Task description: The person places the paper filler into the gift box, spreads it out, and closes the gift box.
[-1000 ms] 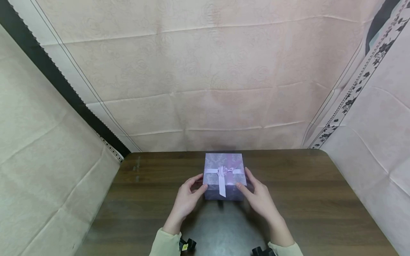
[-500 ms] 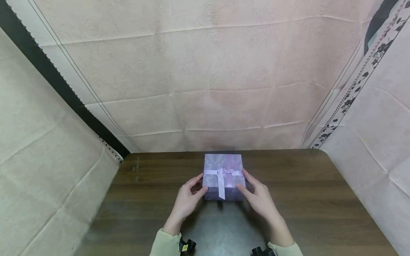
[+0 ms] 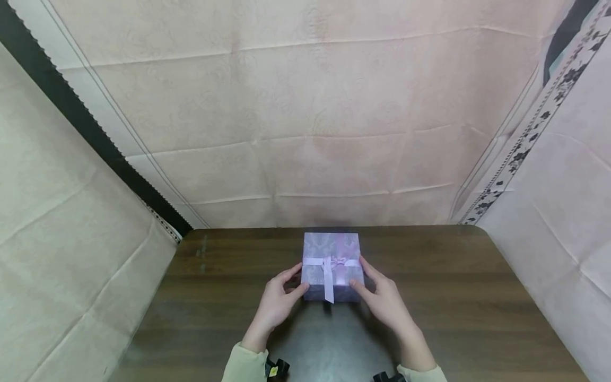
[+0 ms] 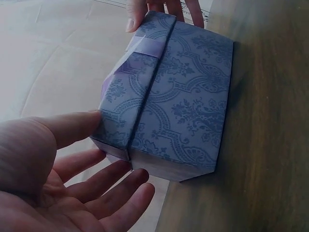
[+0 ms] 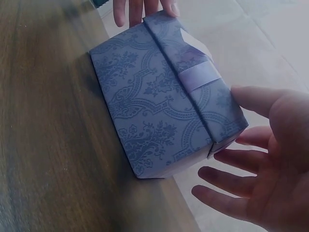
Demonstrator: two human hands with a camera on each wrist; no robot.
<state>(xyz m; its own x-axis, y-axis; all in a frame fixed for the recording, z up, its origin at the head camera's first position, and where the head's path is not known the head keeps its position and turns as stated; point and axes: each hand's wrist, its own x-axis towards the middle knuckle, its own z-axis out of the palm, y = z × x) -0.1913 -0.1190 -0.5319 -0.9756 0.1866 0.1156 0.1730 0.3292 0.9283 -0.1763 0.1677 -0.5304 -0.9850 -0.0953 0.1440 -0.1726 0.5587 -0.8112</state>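
A lilac patterned gift box [image 3: 331, 246] stands near the table's far edge, with a pale ribbon [image 3: 328, 281] and bow across its lid. My left hand [image 3: 277, 300] holds the lid's left side, the thumb at its near corner. On the opposite side my right hand [image 3: 384, 300] grips the lid, its thumb at the near right corner. In the left wrist view, the lower fingers of the left hand [image 4: 82, 179] are spread beside the box [image 4: 183, 101]. Similarly, the right hand [image 5: 256, 154] has its lower fingers apart from the box [image 5: 149, 106]. A thin dark seam separates lid and base.
The brown wooden table [image 3: 229, 297] has rounded far corners. Pale cloth [image 3: 286, 106] hangs behind it and along both sides. Black wrist devices [image 3: 277, 367] show below the light green sleeves [image 3: 243, 363].
The box's top has come slightly lower and nearer in the head view, and less of its front face shows. Both hands keep their hold, with the right fingers a little nearer.
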